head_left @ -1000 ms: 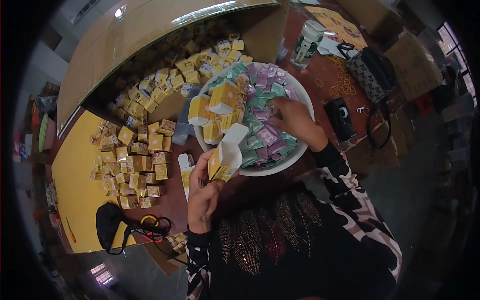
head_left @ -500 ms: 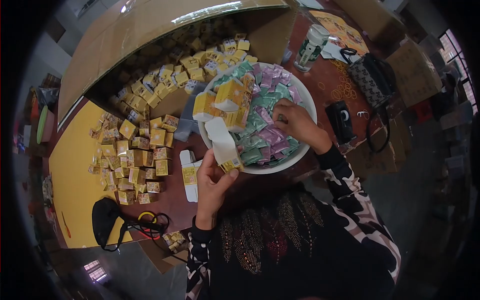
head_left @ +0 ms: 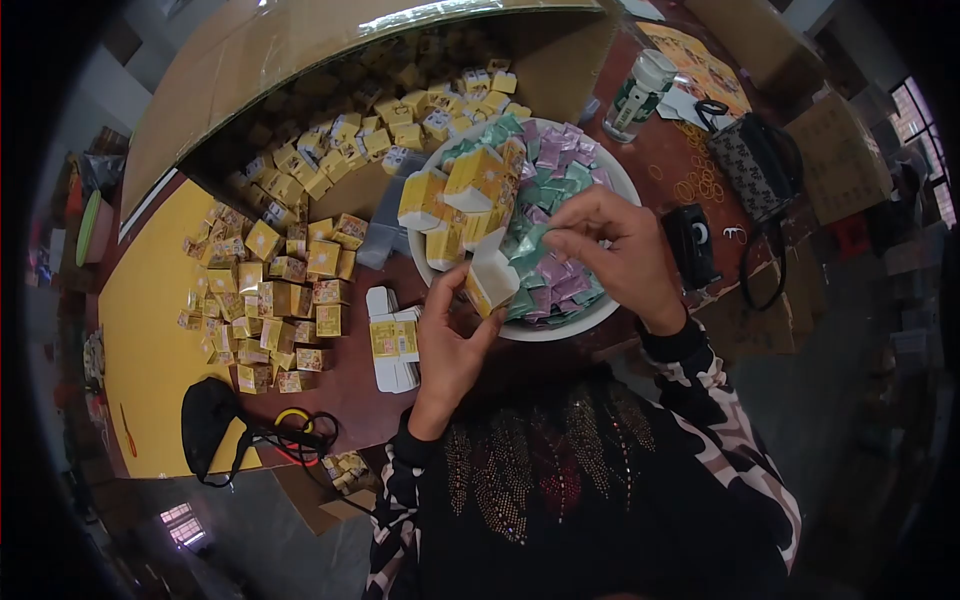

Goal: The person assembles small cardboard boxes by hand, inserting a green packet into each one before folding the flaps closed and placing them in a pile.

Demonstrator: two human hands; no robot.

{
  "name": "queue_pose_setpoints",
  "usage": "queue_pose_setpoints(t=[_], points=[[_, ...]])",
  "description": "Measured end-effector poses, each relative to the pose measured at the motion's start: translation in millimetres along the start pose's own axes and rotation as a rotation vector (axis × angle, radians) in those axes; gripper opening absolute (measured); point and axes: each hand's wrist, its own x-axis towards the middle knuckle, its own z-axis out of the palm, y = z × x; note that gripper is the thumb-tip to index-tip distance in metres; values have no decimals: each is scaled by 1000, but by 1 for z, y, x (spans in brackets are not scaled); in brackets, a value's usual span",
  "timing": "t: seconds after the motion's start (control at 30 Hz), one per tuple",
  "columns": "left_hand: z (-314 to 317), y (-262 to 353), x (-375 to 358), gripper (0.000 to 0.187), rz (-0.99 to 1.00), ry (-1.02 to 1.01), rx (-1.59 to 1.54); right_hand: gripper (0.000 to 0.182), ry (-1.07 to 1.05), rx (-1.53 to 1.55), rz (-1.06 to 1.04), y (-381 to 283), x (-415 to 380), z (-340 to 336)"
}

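My left hand (head_left: pixel 452 352) holds a small yellow box (head_left: pixel 490 285) at the bowl's near edge, its flap up and its white inside showing. Above the packets, my right hand (head_left: pixel 622 255) is closed in a pinch, with a green sachet (head_left: pixel 529 243) at its fingertips, close to the box. Green and purple sachets (head_left: pixel 565 275) fill the white bowl (head_left: pixel 622 180). Several yellow boxes (head_left: pixel 472 180) with white openings rest on the sachets at the bowl's left side. Flat unfolded cartons (head_left: pixel 394 342) lie left of my left hand.
Many closed yellow boxes (head_left: pixel 265 300) are heaped on the left of the table. Behind them, a large cardboard carton (head_left: pixel 370 45) holds more. A lidded bottle (head_left: pixel 640 95), rubber bands (head_left: pixel 700 180), a patterned bag (head_left: pixel 752 165) and a black tape dispenser (head_left: pixel 688 245) stand to the right.
My right hand has risen out of the sachets, bringing a green one toward the box. My left hand has shifted right and tilted the box's opening toward my right hand.
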Motion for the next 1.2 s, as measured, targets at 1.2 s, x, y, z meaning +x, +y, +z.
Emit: queue_pose_setpoints(t=[1.2], points=[[-2,5,-11,44,135,-180,-248,33,-199,-176,-520,57,-12,31]])
